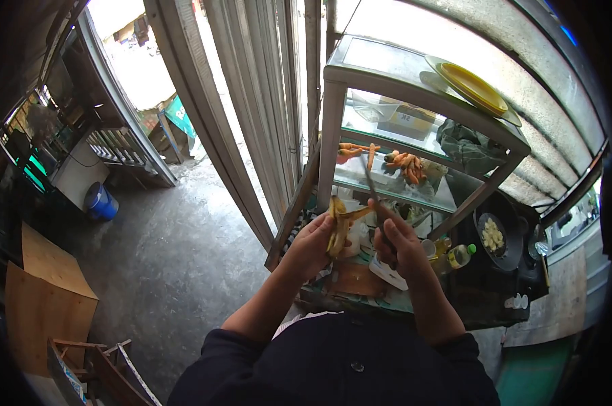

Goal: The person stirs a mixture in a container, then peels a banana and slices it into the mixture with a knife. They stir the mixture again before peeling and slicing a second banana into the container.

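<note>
My left hand (pixel 307 247) is closed around a banana (pixel 337 237) with yellow, brown-marked peel. A strip of the peel (pixel 359 212) stretches from the banana across to my right hand (pixel 399 242). That hand grips a knife (pixel 369 177), its blade pointing up and away from me, and the peel strip meets the thumb side of the hand. Below both hands lies a brown board (pixel 355 279) on the counter, beside a white container (pixel 389 275) partly covered by my right wrist.
A glass display case (pixel 424 86) holds carrots (pixel 409 166) and a dark bag (pixel 470 143); a yellow plate (pixel 472 86) rests on top. At right are a green-capped bottle (pixel 459 256) and a dark pan (pixel 514 254) with pale yellow pieces. A blue bucket (pixel 101 203) stands left.
</note>
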The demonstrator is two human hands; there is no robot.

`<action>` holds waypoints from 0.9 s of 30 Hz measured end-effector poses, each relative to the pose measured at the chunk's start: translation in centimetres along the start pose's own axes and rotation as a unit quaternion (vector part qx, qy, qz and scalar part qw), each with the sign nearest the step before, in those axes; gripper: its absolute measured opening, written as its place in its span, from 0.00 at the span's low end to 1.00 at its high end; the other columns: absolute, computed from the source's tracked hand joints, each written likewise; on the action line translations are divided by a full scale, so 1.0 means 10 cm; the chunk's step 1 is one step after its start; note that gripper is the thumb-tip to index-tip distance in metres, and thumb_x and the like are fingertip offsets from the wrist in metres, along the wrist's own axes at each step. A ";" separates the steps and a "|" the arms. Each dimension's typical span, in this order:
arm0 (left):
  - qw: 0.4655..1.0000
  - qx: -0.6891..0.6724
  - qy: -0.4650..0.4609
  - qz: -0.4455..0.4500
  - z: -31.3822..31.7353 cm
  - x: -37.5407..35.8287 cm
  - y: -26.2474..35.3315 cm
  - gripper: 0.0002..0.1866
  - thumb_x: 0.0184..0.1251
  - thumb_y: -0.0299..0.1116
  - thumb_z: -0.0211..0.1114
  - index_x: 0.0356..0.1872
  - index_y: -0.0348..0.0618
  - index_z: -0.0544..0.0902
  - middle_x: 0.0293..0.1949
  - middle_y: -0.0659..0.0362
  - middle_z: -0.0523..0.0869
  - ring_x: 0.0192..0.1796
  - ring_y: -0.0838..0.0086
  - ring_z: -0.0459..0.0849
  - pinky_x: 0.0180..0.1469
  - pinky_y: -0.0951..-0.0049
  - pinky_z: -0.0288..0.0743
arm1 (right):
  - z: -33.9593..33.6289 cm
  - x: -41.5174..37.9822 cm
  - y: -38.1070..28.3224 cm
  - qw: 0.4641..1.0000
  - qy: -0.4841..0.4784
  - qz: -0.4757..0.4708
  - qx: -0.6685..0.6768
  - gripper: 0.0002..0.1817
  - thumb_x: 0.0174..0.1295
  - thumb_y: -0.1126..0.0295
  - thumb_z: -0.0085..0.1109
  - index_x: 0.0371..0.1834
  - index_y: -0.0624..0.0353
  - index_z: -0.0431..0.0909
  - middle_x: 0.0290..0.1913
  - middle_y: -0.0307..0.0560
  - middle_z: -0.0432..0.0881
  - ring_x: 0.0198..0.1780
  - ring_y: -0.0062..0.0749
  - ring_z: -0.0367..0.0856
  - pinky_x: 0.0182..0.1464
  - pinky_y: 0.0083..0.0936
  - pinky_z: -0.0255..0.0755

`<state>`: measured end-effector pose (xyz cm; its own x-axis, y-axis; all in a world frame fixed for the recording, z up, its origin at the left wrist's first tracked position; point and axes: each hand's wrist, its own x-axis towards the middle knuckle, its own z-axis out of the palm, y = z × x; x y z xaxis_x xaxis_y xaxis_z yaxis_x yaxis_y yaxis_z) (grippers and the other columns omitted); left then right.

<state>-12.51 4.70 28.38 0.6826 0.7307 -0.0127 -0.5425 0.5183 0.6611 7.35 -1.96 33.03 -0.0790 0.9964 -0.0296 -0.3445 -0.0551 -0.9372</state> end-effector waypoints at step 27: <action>0.936 0.171 0.221 -0.213 -1.09 2.33 -1.77 0.24 0.66 0.40 0.65 0.60 0.49 0.68 0.43 0.60 0.78 0.40 0.71 0.81 0.39 0.66 0.83 | -1.77 -1.55 0.50 0.970 0.201 0.138 -0.012 0.21 0.75 0.59 0.43 0.66 0.53 0.69 0.18 0.29 0.62 0.16 0.11 0.57 0.18 0.11 0.54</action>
<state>7.66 17.42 8.17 0.4906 0.6416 -0.5896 -0.0261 0.6872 0.7260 23.38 -16.59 22.61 0.2077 0.8883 -0.4095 -0.3399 -0.3270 -0.8818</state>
